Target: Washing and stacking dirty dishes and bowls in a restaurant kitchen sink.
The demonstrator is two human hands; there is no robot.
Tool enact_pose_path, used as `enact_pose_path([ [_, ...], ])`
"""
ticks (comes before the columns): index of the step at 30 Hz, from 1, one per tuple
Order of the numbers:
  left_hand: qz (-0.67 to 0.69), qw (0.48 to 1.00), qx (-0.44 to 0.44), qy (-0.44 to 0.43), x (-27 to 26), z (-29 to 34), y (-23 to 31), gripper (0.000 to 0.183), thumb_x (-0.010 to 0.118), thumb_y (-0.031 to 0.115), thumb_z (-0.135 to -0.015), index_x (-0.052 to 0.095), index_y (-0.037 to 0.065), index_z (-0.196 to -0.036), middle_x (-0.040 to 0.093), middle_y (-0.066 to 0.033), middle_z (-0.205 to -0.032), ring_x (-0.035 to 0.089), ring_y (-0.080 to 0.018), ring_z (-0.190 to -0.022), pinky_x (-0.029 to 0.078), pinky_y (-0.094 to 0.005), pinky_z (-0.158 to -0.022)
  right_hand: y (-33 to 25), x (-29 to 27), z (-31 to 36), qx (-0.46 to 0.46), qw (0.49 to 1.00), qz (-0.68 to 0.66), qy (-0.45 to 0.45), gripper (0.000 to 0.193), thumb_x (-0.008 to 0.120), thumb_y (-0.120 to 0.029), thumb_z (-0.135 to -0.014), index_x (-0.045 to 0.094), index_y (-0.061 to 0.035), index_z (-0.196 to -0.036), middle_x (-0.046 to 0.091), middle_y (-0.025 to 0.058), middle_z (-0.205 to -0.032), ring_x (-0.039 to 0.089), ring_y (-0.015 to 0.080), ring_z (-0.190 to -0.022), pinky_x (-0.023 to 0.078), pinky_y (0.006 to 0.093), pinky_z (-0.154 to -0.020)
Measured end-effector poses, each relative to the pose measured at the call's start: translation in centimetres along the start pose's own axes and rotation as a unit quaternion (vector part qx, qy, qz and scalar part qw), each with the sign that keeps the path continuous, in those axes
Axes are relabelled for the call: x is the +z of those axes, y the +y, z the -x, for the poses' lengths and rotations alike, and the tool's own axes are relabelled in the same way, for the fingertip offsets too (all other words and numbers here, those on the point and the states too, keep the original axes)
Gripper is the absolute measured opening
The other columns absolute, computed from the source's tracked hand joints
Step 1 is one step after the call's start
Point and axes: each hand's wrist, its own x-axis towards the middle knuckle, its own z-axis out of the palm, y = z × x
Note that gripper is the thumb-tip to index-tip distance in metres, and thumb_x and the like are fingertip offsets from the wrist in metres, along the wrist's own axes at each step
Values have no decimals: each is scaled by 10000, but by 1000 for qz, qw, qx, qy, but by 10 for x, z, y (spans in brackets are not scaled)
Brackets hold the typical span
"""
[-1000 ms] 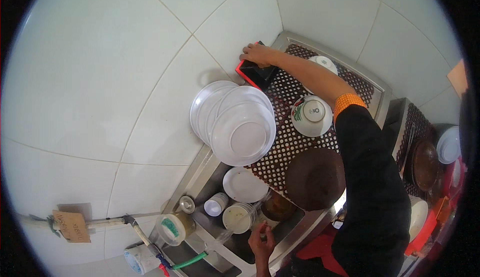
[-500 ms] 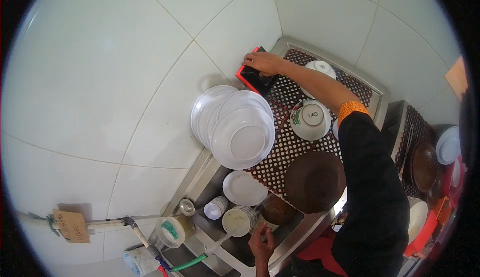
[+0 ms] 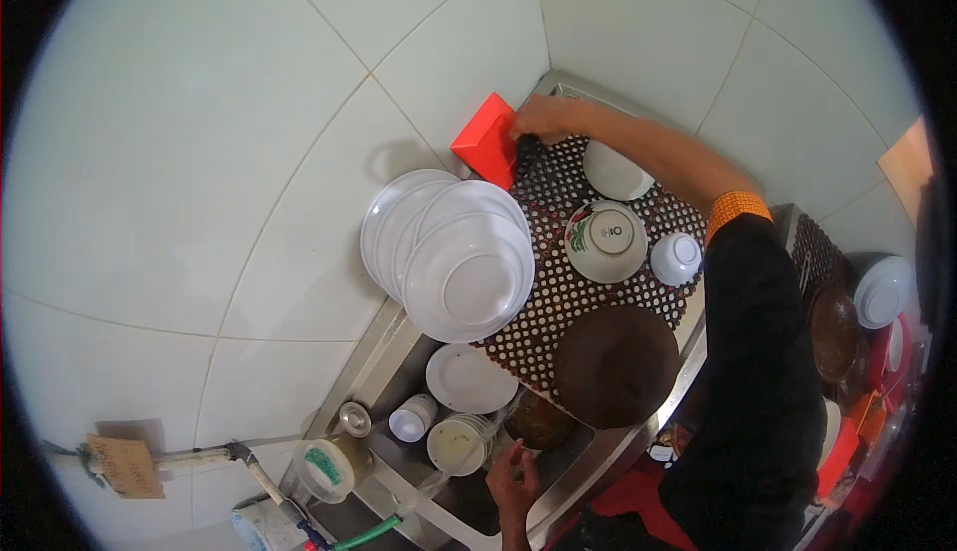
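Observation:
My right arm reaches to the back corner of the rack, where my right hand (image 3: 543, 119) is closed at the edge of a red and black rectangular dish (image 3: 486, 142). The dish tilts by the wall, its red side showing; the fingertips are partly hidden. Low over the sink (image 3: 469, 499), my left hand (image 3: 512, 483) has its fingers loosely bent and apart, with nothing visible in them. Beside it are a stack of white bowls (image 3: 457, 448) with cloudy liquid in the top one, and a brown round dish (image 3: 538, 421). A green hose (image 3: 371, 534) runs water toward the bowls.
Overlapping white plates (image 3: 469, 287) lean along the wall. Upturned bowls (image 3: 606, 242), a small white cup (image 3: 677, 258) and a large brown round dish (image 3: 616, 367) rest on the perforated mat (image 3: 538, 342). A white plate (image 3: 469, 377) and stacked cups (image 3: 411, 419) are in the sink.
The rectangular dish has turned from its black side to its red side, under my right hand. My left hand stays low by the bowls. The view has shifted slightly.

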Motion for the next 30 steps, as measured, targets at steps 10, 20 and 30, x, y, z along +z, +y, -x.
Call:
enact_pose_path([
  [10,-37,999,-8,5,-1,-5,-1,230,631,38,-804,632,19,-1033,665,-131,-803,668,-226,-706,527,-312,-642,94,22,-13,178,975,14,136,231,634,-31,-621,650,-95,-842,652,110,-887,619,318,-907,480,440,-799],
  [20,-49,999,-17,-10,0,-14,-3,280,615,66,-832,590,22,-1107,663,-127,-805,648,-201,-697,502,-309,-673,92,59,-38,251,933,24,258,648,681,3,-661,401,-49,-1243,418,198,-1286,456,388,-1166,435,467,-945],
  [30,-13,1000,-5,18,0,-5,-17,283,573,49,-863,536,-11,-1138,639,-102,-796,605,-176,-684,490,-312,-671,-12,62,97,223,965,-119,-71,692,786,-376,-544,592,-254,-1197,420,129,-1351,387,376,-1250,390,539,-954],
])
